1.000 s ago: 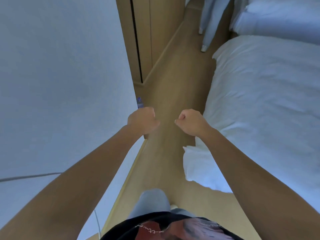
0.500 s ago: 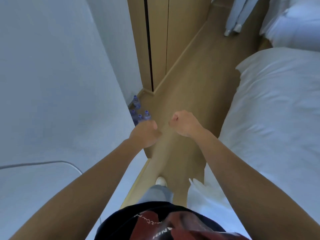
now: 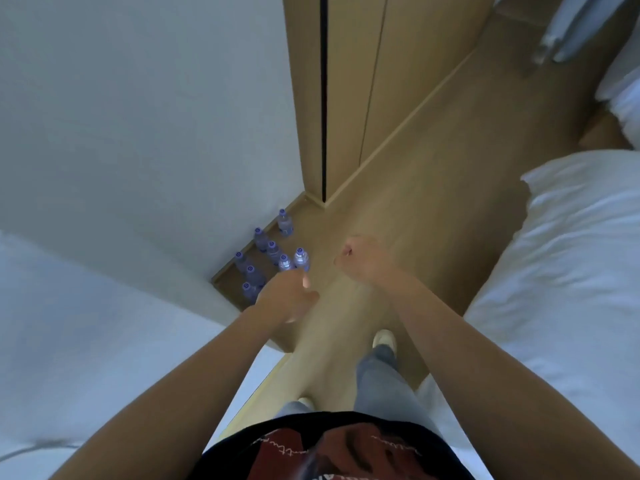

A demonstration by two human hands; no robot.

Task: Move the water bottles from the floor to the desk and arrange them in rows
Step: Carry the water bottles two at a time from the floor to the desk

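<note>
Several small clear water bottles (image 3: 273,251) with blue caps stand upright on the wooden floor (image 3: 398,188), in the corner between the white wall and a wooden wardrobe. My left hand (image 3: 287,299) hovers just in front of the nearest bottles, with its fingers curled and nothing in it; it is blurred. My right hand (image 3: 360,259) is a fist over the bare floor to the right of the bottles, and it holds nothing. A white desk top (image 3: 86,334) fills the lower left, and its corner hides part of the bottle group.
A white bed (image 3: 561,271) runs along the right side, leaving a narrow strip of floor. The wardrobe (image 3: 346,98) stands ahead. Another person's legs (image 3: 561,32) show at the top right. A grey cable (image 3: 31,450) lies on the desk.
I have walked forward. The bottles have come out from behind the desk corner and are much closer. Both hands stay curled and hold nothing.
</note>
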